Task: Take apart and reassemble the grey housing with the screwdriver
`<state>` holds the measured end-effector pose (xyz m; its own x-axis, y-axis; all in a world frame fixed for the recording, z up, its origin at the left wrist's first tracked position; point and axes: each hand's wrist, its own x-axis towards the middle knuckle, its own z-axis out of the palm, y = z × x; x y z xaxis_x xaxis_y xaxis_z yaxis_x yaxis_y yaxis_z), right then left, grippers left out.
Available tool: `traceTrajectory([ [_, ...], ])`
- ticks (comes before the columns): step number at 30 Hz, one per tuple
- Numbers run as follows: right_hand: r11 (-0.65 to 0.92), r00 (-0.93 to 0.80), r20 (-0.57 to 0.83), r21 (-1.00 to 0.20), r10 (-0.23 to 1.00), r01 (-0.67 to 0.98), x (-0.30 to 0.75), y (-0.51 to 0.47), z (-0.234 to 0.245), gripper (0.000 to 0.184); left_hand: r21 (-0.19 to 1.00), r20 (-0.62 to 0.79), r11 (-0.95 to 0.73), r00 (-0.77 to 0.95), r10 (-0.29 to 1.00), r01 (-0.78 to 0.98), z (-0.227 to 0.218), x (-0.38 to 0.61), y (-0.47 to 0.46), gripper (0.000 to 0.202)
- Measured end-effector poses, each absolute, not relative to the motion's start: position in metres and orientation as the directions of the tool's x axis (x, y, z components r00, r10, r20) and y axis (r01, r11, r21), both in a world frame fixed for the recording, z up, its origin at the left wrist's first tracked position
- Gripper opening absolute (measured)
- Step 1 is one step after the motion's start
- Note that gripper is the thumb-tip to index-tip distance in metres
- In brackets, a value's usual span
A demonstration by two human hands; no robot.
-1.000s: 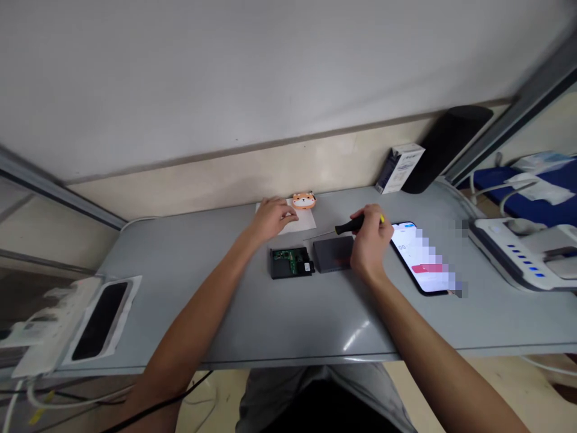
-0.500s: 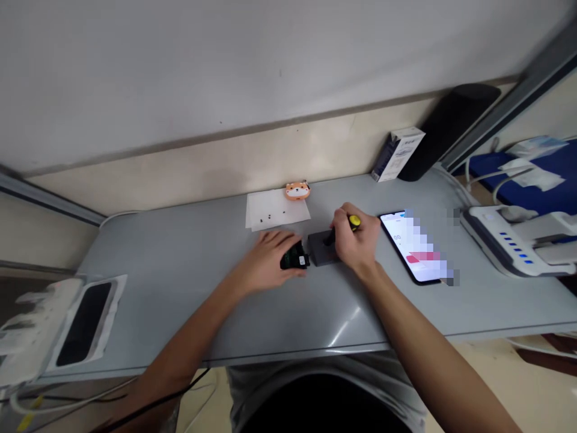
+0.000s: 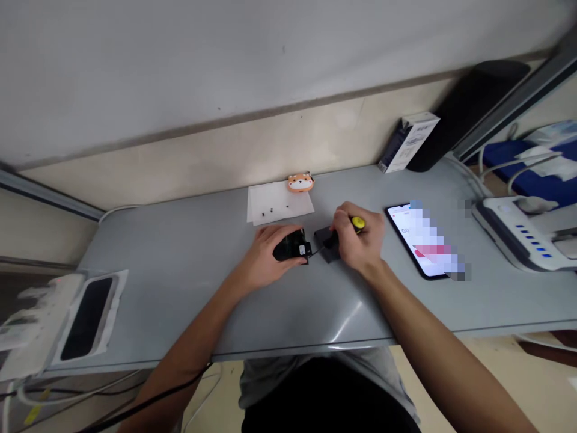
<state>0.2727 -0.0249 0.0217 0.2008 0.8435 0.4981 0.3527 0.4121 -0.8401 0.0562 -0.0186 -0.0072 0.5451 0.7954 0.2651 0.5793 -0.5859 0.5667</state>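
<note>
1. Left grip [image 3: 261, 258] — clasping a black case [image 3: 288, 245] with white label [image 3: 302, 248], just left of the grey block [image 3: 321, 236].
2. Right grip [image 3: 362, 239] — clenched on a screwdriver [image 3: 358, 224], its shaft [image 3: 318, 251] pointing at the case's right end; contact unclear.
3. Grey block, partly hidden, on the tabletop [image 3: 180, 252].
4. White paper [image 3: 279, 197], carrying small dark bits [image 3: 271, 210], orange pouch [image 3: 300, 183] at its corner.
5. Lit phone [image 3: 408, 231], tabletop right.

Left hand [image 3: 265, 260] cupped, right hand [image 3: 363, 242] fisted
</note>
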Motion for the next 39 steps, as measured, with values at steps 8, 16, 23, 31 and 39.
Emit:
traceTrajectory([
  [8,0.409,0.150,0.483,-0.840,0.863,0.356,0.269,-0.025,0.020,0.037,0.591,0.378,-0.618,0.499,0.780,0.518,-0.002,0.053,-0.023,0.062],
  [16,0.341,0.375,0.424,-0.900,0.824,0.271,0.275,-0.019,0.023,0.034,0.440,0.434,-0.804,0.689,0.580,0.400,0.021,0.058,-0.060,0.058],
  [23,0.298,0.510,0.359,-0.933,0.781,0.201,0.271,-0.012,0.017,0.035,0.246,0.237,-0.821,0.789,0.566,0.515,-0.008,0.061,-0.082,0.056],
  [31,0.221,0.614,0.231,-0.971,0.755,0.094,0.278,-0.002,0.008,0.035,0.339,0.392,-0.668,0.546,0.741,0.662,0.013,0.062,-0.045,0.044],
  [39,0.097,0.652,0.015,-0.991,0.758,-0.090,0.277,0.001,0.003,0.035,0.301,0.317,-0.683,0.606,0.729,0.665,0.015,0.066,0.005,0.027],
])
